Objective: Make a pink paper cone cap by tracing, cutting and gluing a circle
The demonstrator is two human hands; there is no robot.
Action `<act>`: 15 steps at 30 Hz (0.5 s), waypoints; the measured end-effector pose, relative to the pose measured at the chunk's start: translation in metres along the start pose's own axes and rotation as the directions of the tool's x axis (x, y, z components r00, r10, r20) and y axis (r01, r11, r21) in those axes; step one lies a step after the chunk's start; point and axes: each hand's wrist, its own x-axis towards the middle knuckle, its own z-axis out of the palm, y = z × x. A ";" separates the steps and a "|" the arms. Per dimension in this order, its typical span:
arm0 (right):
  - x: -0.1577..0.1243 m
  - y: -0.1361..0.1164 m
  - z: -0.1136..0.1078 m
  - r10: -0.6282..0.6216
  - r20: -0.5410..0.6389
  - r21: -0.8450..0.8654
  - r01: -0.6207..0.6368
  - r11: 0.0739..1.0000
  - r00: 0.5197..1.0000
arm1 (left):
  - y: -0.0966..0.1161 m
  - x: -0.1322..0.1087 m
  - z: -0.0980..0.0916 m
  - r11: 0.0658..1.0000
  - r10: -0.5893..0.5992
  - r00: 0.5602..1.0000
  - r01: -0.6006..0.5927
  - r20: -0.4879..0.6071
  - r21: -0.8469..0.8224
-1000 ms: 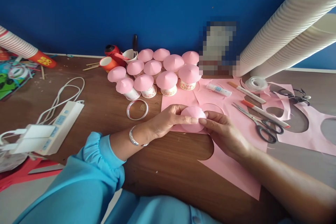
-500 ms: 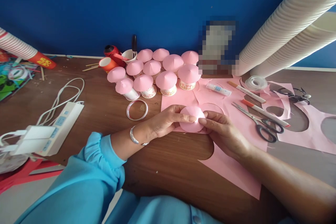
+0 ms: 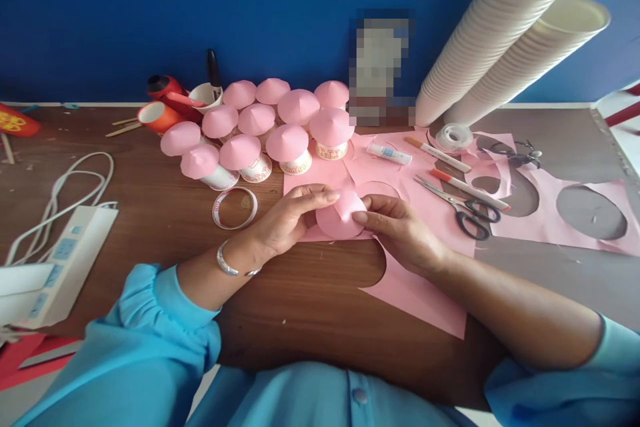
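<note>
Between both hands, above the front of the table, is a pink paper cone point(image 3: 336, 221). My left hand point(image 3: 295, 217) grips its left side, thumb lying along the upper surface. On the right edge, my right hand point(image 3: 400, 227) pinches the paper between thumb and fingers, beside an overlapping seam. Fingers under the cone are hidden. Behind the hands stand several white paper cups topped with pink paper cones point(image 3: 287, 144), some with printed bands. Pink paper sheets point(image 3: 425, 307) with round cut-outs lie beneath and right of my hands.
Scissors point(image 3: 460, 207), a red-capped marker point(image 3: 470, 190), a glue stick point(image 3: 389, 153) and clear tape point(image 3: 454, 138) lie to the right. Tall cup stacks point(image 3: 500, 33) lean at the back right. A tape ring point(image 3: 235, 207) and a power strip point(image 3: 75, 260) are to the left.
The view has swung right, so everything appears further left. My left thumb has shifted from the cone's middle to its upper edge, and the seam of the cone now shows.
</note>
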 end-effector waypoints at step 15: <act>0.000 -0.004 0.002 0.025 0.026 0.104 -0.027 0.994 0.999 | -0.002 -0.003 0.005 0.994 0.081 0.994 -0.074 -0.079 0.084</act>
